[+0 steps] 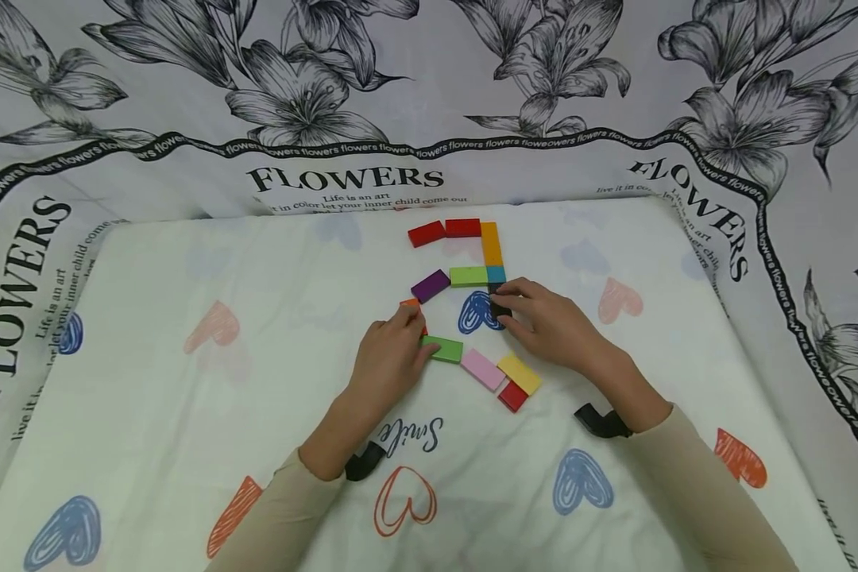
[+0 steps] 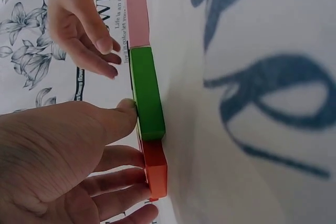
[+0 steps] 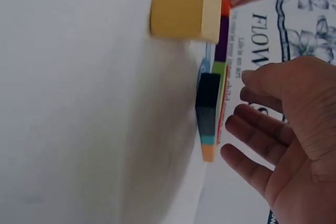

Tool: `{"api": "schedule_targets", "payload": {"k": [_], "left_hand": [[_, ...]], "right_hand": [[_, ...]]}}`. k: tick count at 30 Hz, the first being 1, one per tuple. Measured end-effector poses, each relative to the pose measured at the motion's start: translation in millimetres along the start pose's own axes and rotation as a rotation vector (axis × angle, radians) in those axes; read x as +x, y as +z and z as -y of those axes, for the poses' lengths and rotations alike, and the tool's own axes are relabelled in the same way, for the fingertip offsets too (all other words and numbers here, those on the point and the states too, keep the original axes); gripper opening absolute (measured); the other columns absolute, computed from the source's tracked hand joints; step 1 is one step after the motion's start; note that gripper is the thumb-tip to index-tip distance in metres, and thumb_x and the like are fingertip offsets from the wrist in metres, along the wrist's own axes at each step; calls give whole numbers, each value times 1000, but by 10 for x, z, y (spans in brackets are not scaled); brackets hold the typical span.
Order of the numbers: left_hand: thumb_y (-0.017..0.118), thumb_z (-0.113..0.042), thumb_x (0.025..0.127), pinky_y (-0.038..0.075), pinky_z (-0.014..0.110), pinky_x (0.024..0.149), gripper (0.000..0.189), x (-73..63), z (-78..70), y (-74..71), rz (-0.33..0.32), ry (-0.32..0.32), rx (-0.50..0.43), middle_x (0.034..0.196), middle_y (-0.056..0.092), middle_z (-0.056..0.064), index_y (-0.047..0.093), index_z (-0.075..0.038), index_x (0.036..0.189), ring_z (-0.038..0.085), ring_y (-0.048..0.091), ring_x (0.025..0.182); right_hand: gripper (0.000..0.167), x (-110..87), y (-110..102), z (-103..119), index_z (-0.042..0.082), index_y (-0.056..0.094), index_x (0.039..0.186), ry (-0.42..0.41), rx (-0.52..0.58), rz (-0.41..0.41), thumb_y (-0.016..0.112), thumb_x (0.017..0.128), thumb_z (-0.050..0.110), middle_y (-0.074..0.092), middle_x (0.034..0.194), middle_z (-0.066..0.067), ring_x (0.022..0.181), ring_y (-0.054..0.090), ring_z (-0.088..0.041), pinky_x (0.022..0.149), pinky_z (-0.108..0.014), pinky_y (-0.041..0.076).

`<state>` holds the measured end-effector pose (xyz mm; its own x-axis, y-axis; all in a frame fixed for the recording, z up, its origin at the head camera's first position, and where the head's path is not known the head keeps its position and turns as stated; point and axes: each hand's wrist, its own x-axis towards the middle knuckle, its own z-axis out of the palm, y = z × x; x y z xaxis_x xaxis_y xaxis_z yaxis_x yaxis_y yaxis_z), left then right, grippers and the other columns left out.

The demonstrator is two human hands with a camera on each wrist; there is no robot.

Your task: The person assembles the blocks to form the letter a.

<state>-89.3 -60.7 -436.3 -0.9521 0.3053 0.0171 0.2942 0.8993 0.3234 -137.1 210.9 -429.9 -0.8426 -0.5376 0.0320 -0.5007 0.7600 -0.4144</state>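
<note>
A bent line of coloured blocks lies on the white cloth. My left hand (image 1: 389,353) is at its left bend: the thumb touches the green block (image 2: 148,93) and the other fingertips rest against the orange-red block (image 2: 156,169), partly hidden by the hand in the head view. My right hand (image 1: 550,322) is beside the black block (image 3: 208,103), fingers spread and slightly bent; the right wrist view shows a gap between them and the block. The black block meets a small blue block (image 1: 496,274). A purple block (image 1: 430,286) and light green block (image 1: 468,276) lie between the hands.
An orange-yellow block (image 1: 492,243) and two red blocks, one of them the outer red block (image 1: 427,233), continue the line at the far side. Nearer lie a pink block (image 1: 482,369), a yellow block (image 1: 519,374) and a small red block (image 1: 512,396). Black straps hang at both wrists.
</note>
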Motion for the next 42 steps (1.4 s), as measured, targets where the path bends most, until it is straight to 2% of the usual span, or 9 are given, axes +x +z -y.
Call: {"api": "schedule_targets", "payload": {"k": [3,10,21,26,31,37,42], "left_hand": [[77,-33,98,57,49,103,41,-2,1,4,0,-3,-7,149,60,17,73,-4,126,34,72,117],[78,-34,97,58,48,100,36,-1,18,-12,-5,11,4,138,66,11,74,-6,119,28,70,116],[78,-37,97,58,47,100,38,-3,23,-40,5,-9,16,145,65,12,75,-7,120,28,66,129],[78,-37,97,59,45,95,38,4,18,-45,-3,-10,20,142,67,11,76,-8,121,28,69,125],[77,-38,97,59,44,95,42,15,-10,-34,27,-20,8,145,66,11,75,-8,127,28,68,128],[78,-38,96,59,43,94,45,12,-19,-25,32,-28,11,146,66,10,74,-8,130,28,68,129],[78,-38,96,59,44,95,42,17,6,-45,29,-33,14,146,65,10,75,-9,127,28,67,130]], "right_hand": [[40,-96,22,84,11,71,138,10,4,-10,74,100,21,66,138,-10,129,65,-28,103,-45,60],[42,-337,90,233,15,71,138,51,38,-15,78,97,24,66,135,-8,125,66,-25,98,-43,63],[38,-689,223,324,16,75,131,86,36,-63,80,95,27,69,125,-4,111,69,-20,89,-39,64],[38,-782,257,341,15,77,128,98,11,-100,83,92,27,70,122,-2,106,70,-18,84,-36,64],[42,-865,272,358,13,77,129,143,-17,-136,86,89,26,73,118,-4,104,72,-20,81,-37,65],[44,-944,282,381,14,77,129,186,-18,-134,87,87,25,73,116,-4,100,72,-20,79,-37,66],[42,-953,292,388,12,77,128,177,-14,-147,86,88,22,73,114,-4,98,72,-19,78,-36,66]]}}
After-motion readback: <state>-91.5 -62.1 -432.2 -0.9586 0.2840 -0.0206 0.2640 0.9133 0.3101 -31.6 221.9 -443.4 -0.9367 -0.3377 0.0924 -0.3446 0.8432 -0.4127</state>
